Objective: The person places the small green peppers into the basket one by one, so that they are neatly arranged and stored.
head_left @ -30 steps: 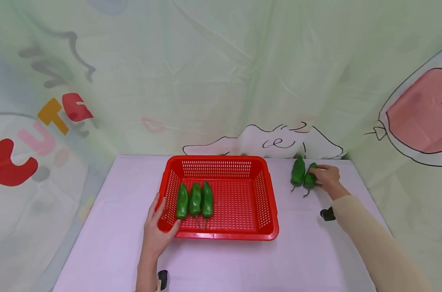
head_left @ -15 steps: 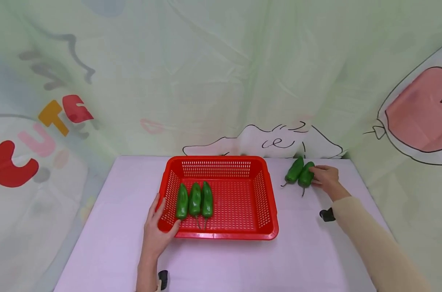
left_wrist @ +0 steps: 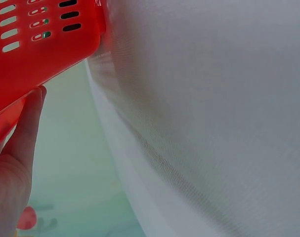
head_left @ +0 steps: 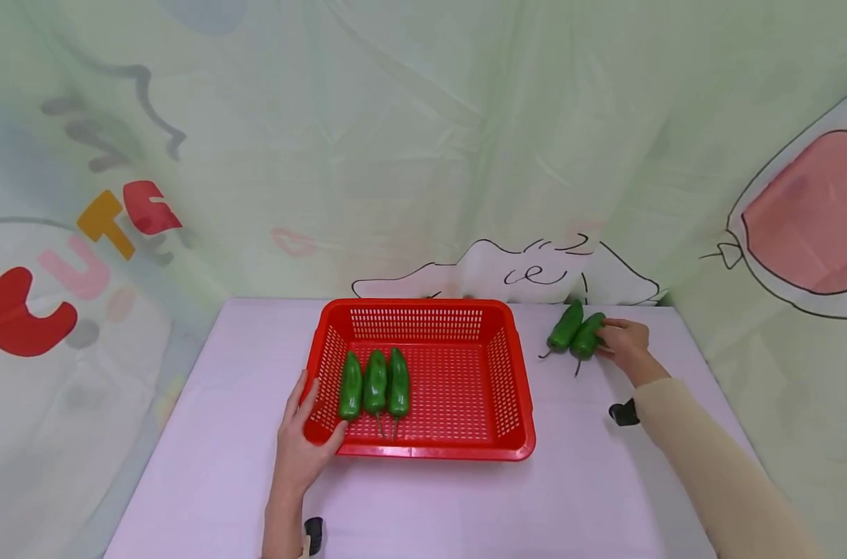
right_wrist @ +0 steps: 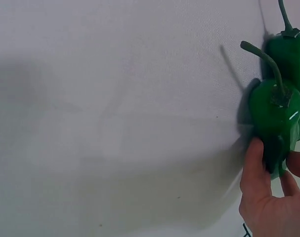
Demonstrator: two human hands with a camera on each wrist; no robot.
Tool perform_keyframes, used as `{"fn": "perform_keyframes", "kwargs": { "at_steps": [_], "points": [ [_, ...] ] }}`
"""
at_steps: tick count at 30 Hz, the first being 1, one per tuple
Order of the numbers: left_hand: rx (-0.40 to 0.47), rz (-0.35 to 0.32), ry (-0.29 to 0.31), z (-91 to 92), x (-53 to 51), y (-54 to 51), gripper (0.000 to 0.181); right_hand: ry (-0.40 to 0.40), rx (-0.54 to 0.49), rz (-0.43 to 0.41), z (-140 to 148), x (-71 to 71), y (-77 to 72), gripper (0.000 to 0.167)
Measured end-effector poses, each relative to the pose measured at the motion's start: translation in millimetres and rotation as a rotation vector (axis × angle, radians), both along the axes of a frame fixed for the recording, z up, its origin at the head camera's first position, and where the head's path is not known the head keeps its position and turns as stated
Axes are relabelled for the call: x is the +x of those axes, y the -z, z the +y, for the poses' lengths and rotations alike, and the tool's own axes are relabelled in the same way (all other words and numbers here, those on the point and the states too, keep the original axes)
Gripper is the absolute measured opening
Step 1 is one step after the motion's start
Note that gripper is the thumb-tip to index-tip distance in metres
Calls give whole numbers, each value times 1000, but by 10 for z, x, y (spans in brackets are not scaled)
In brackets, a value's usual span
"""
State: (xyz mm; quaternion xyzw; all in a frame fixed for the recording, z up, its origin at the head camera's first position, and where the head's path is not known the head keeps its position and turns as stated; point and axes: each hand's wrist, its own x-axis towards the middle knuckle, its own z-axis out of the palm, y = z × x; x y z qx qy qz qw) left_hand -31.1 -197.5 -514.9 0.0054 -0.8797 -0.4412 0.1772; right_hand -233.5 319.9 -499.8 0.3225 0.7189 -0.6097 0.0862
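Straight, spread fingers of the left hand (head_left: 303, 454) rest against the front left corner of the red basket (head_left: 409, 452); in the left wrist view a finger of that hand (left_wrist: 16, 163) touches the red wall (left_wrist: 46, 59). Three green peppers (head_left: 376, 382) lie side by side inside, toward the left. Right of the basket, the right hand (head_left: 626, 341) pinches the nearer of two green peppers (head_left: 588, 337). The other pepper (head_left: 566, 326) lies against its left side. From the right wrist, fingers and thumb of the hand (right_wrist: 276, 202) hold the pepper's (right_wrist: 273, 111) lower end, stem pointing away.
A pale table (head_left: 437, 512) carries everything. Printed cloth (head_left: 409, 155) hangs behind it and at both sides. The basket's right part holds bare mesh floor. Dark wrist straps show at both wrists.
The right hand's pepper has shifted slightly left and turned, its stem swinging. The pepper beside it has tilted, stem end moving left. The left hand and basket have stayed put.
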Motion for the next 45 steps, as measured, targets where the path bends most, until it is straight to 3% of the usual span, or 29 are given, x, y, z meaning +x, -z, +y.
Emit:
{"fn": "perform_keyframes", "kwargs": {
  "at_steps": [11, 18, 28, 38, 45],
  "points": [
    [11, -21, 8, 28, 12, -32, 83, 25, -29, -2, 113, 86, -56, 60],
    [4, -18, -4, 14, 29, -29, 82, -12, -15, 31, 127, 119, -144, 59],
    [4, -32, -12, -3, 48, 1, 83, -133, -43, 157, 93, 220, -360, 59],
    [7, -56, -23, -2, 61, -13, 82, -245, 1, 182, -77, 255, -585, 58],
    [7, -35, -9, 25, 21, -38, 82, -316, -14, 205, -311, 281, -791, 56]
  ]
}}
